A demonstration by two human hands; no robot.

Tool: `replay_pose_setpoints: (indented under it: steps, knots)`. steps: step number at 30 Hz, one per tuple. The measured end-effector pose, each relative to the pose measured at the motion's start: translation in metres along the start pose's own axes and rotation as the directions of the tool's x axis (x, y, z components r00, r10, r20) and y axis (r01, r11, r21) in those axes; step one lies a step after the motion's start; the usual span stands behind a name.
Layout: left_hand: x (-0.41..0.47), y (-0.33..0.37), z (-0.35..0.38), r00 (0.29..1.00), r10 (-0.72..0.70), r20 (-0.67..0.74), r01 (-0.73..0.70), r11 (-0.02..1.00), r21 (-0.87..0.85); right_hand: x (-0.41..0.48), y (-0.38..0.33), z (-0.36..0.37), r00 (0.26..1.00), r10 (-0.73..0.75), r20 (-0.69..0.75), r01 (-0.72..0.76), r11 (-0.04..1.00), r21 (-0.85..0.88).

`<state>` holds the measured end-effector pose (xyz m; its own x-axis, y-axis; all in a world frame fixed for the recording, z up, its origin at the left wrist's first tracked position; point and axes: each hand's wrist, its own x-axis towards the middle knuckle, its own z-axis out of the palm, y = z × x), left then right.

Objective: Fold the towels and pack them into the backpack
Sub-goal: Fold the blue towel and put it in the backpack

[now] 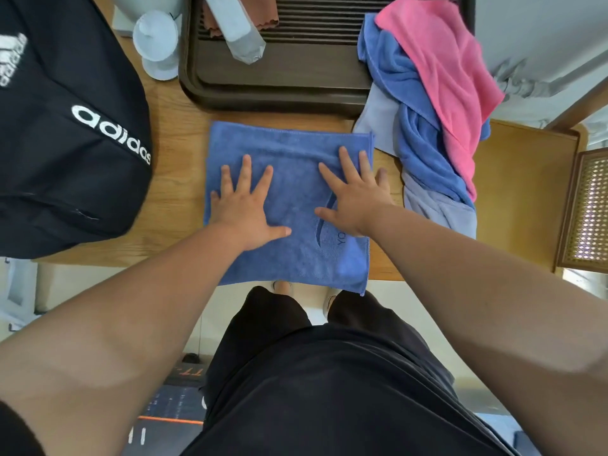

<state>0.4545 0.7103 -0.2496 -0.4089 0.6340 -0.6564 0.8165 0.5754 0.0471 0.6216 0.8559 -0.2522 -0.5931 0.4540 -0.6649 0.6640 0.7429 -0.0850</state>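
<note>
Wooden table (pixel 177 133) seen from above, pale floor below its near edge. Folded blue towel (pixel 296 258) flat on it as a rough square, near hem hanging just over the table's front edge, dark stitched logo showing near its right side. Left hand (pixel 245 209) palm down on the towel's left half, fingers straight and spread, gripping nothing. Right hand (pixel 353 199) palm down on the towel's right half, fingers likewise straight and fanned, outermost finger reaching past the towel's right edge. Left of the towel, apart from it: black backpack (pixel 65 143) with white lettering, cut off by the picture edge; cannot tell if open. Beyond the towel, just past its far hem: dark slatted tray (pixel 279 90) carrying a grey wrapped object (pixel 237 28) and a brownish cloth (pixel 266 18). Beyond-left of the towel, beside the tray: white plastic piece (pixel 158 44). Right of the towel and beyond: loose heap with pink towel (pixel 444 60) on top, second blue towel (pixel 418 136) under it, pale lilac cloth (pixel 441 212) lowest, near the folded towel's far right corner. Further right of the towel: wooden seat (pixel 526 192).
</note>
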Motion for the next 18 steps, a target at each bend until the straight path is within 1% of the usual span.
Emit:
replay_pose_setpoints:
  steps: [5, 7, 8, 10, 12, 13, 15, 18]
  knots:
    - [-0.018, -0.011, 0.01, 0.992, 0.113, 0.063, -0.121, 0.984, 0.128, -0.022, 0.0, 0.018, 0.995, 0.017, -0.094, -0.037, 0.975, -0.221]
    - [-0.025, -0.014, 0.011, 0.987, 0.141, 0.073, -0.152, 0.974, 0.166, -0.03, -0.003, 0.019, 0.992, 0.034, -0.125, -0.064, 0.969, -0.237]
    - [-0.027, -0.017, 0.009, 0.987, 0.151, 0.057, -0.159, 0.972, 0.172, -0.032, -0.006, 0.016, 0.986, 0.043, -0.162, -0.079, 0.972, -0.221]
    - [-0.023, -0.02, 0.0, 0.982, 0.181, -0.057, -0.169, 0.971, 0.166, -0.029, -0.009, 0.005, 0.963, 0.042, -0.266, -0.088, 0.982, -0.164]
    - [-0.009, -0.024, -0.011, 0.959, 0.202, -0.201, -0.171, 0.972, 0.16, -0.016, -0.008, -0.003, 0.94, -0.001, -0.341, -0.035, 0.994, -0.1]
    - [0.001, -0.027, -0.017, 0.949, 0.202, -0.243, -0.168, 0.973, 0.156, -0.008, -0.008, -0.007, 0.931, -0.027, -0.363, 0.0, 0.997, -0.075]
    - [0.022, -0.032, -0.029, 0.948, 0.188, -0.257, -0.162, 0.979, 0.121, 0.008, -0.007, -0.017, 0.922, -0.039, -0.385, 0.029, 0.999, -0.031]
    - [0.045, -0.042, -0.045, 0.959, 0.167, -0.229, -0.164, 0.986, 0.028, 0.024, -0.005, -0.032, 0.932, 0.075, -0.354, -0.065, 0.997, 0.042]
